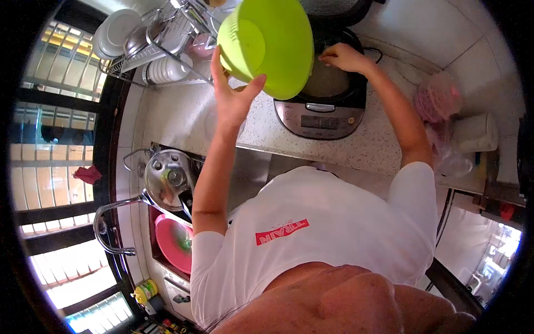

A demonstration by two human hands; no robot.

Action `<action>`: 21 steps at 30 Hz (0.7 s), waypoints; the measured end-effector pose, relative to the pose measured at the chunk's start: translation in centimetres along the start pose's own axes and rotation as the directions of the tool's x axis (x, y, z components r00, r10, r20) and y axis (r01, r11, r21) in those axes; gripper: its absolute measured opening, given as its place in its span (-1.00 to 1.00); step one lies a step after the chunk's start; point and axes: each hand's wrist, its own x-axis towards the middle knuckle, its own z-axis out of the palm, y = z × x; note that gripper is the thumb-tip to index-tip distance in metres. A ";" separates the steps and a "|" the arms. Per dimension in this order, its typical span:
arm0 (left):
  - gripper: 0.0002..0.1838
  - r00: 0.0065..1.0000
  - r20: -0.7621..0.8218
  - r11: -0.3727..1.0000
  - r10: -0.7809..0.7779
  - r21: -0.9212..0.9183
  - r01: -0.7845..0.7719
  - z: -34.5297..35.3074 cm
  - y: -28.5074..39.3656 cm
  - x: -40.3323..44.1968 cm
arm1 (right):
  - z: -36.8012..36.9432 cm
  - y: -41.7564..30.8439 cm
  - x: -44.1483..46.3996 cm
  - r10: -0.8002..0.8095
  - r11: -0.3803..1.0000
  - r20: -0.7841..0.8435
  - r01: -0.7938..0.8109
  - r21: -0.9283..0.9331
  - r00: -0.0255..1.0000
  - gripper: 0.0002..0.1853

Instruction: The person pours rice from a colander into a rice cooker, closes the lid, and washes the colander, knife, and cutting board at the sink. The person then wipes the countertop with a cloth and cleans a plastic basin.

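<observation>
My left hand (231,103) grips a lime-green plastic bowl (289,50) by its base and side, thumb and fingers spread around it. The bowl is tipped on its side, its mouth turned toward an open rice cooker (321,123) on the counter. Over the right side of the cooker's dark pot is my right hand (344,58), fingers pinched together. Whatever they hold, if anything, is too small to make out. A pale, greyish content (327,82) shows in the pot, partly hidden by the bowl. The cooker's dark lid stands raised behind.
A dish rack (167,47) with white bowls stands at the back left. Left of me are a sink with a metal lid or pan (168,177), a pink basin (171,245) and a curved faucet (103,222). Pink plastic containers (438,97) and a paper roll (475,133) stand right.
</observation>
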 end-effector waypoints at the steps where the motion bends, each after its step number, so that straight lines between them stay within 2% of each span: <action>1: -0.01 0.997 0.030 0.997 0.064 0.038 -0.066 0.8 0.2 0.3 | 0.7 0.1 0.2 0.070 0.975 0.032 -0.076 0.211 0.997 -0.71; 2: 0.03 0.999 0.041 0.999 0.022 0.041 -0.023 1.6 0.5 0.3 | 1.3 0.3 0.4 0.129 0.900 0.078 -0.150 0.409 0.988 -0.71; 3: 0.03 0.999 0.048 0.999 0.024 0.042 -0.026 2.1 0.5 0.3 | 1.7 0.5 0.6 0.132 0.898 0.073 -0.150 0.413 0.989 -0.71; 5: 0.09 0.996 0.077 0.951 0.051 0.300 -0.072 2.9 0.7 0.3 | 2.3 0.2 0.8 0.166 0.881 0.102 -0.194 0.432 0.981 -0.72; 7: 0.14 0.993 0.097 0.937 0.067 0.336 -0.096 3.4 1.1 0.3 | 2.6 0.5 1.0 0.166 0.858 0.080 -0.184 0.480 0.983 -0.73; 10: 0.14 0.993 0.082 0.926 0.090 0.361 -0.114 3.3 0.5 0.3 | 2.2 0.9 1.4 0.138 0.907 0.104 -0.168 0.387 0.985 -0.73; 12: 0.13 0.999 0.000 0.970 0.045 0.240 -0.044 2.7 -0.6 0.2 | 1.4 1.0 1.4 -0.029 0.989 -0.138 0.049 0.143 0.990 -0.74; 13: 0.13 0.999 -0.007 0.970 0.045 0.240 -0.042 2.4 -0.9 0.0 | 0.9 0.9 1.4 -0.035 0.989 -0.134 0.054 0.139 0.990 -0.74; 14: 0.12 0.997 -0.051 0.982 0.053 0.181 -0.043 2.0 -1.3 -0.1 | 0.1 0.8 1.6 -0.051 0.996 -0.261 0.069 0.062 0.964 -0.75; 15: 0.11 0.994 -0.096 0.991 0.058 0.122 -0.047 1.6 -1.5 -0.2 | -0.7 0.7 1.7 -0.076 0.997 -0.382 0.075 -0.017 0.921 -0.75; 16: 0.11 0.993 -0.107 0.997 0.042 0.072 -0.034 1.2 -1.5 -0.6 | -2.5 -1.9 0.8 -0.073 0.994 -0.513 0.105 0.033 0.856 -0.76; 17: 0.11 0.992 -0.122 0.997 0.040 0.074 -0.031 1.0 -1.3 -0.7 | -3.3 -2.2 1.3 -0.140 0.985 -0.602 0.172 -0.004 0.786 -0.76; 19: 0.12 0.994 -0.111 0.998 0.005 0.059 0.002 0.9 -0.6 -1.1 | -5.2 -3.4 2.1 -0.272 0.959 -0.705 0.246 -0.142 0.654 -0.78; 21: 0.18 0.987 -0.061 0.969 0.146 0.212 -0.130 1.1 -1.2 -1.0 | -7.1 -6.0 2.2 -0.365 0.927 -0.812 0.260 -0.272 0.455 -0.80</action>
